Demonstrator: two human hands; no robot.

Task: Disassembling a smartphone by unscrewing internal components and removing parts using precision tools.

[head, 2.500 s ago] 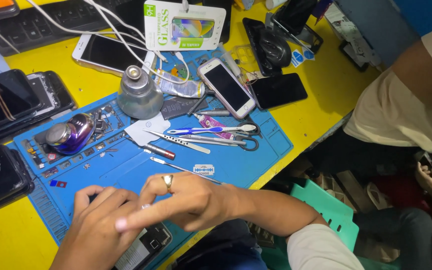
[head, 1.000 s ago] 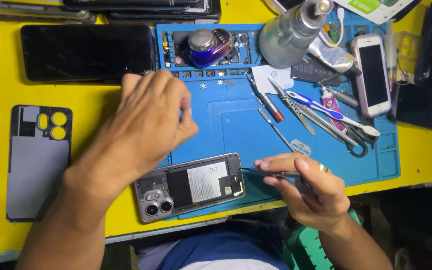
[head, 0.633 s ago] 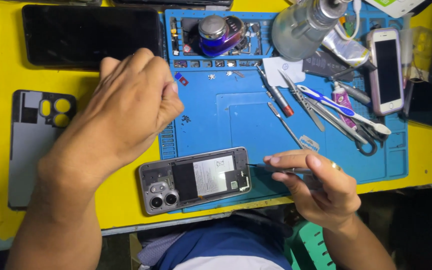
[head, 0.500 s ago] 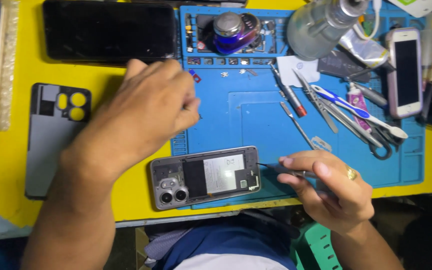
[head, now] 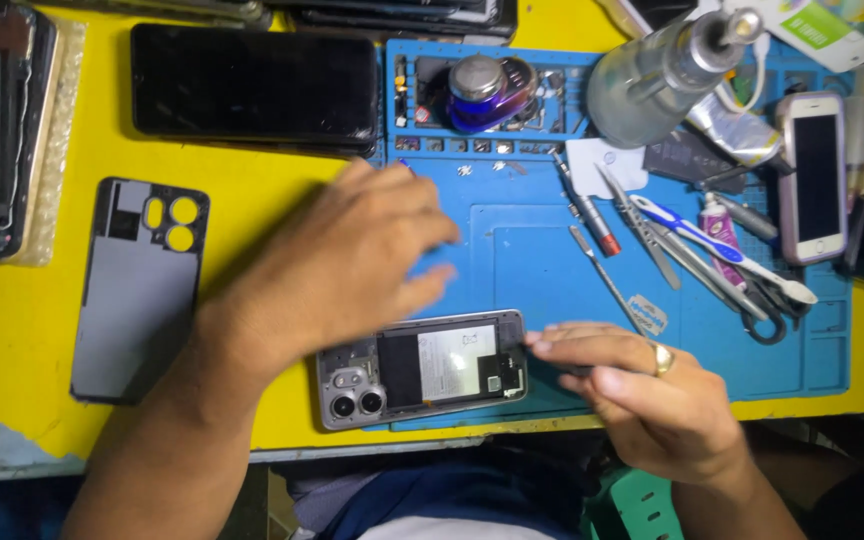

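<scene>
Compared with half a second ago, the left hand (head: 352, 260) is lifted off the opened phone (head: 422, 367) and is seen blurred just above it, fingers loosely spread and empty. The right hand (head: 642, 395) pinches a thin tool against the phone's right end, so the inside work is judged underway. The phone lies on the near edge of the blue mat (head: 552, 270) on the yellow bench (head: 12, 330); a grey back cover (head: 137, 295) rests well left of the phone.

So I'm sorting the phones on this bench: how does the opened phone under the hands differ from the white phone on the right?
The opened phone lies back up with its cover off, battery and camera lenses showing; the white phone lies screen up, whole. The opened phone lies crosswise at the near edge of the blue mat, the right hand touching its end; the white phone lies lengthwise, untouched. Both rest on that mat.
</scene>
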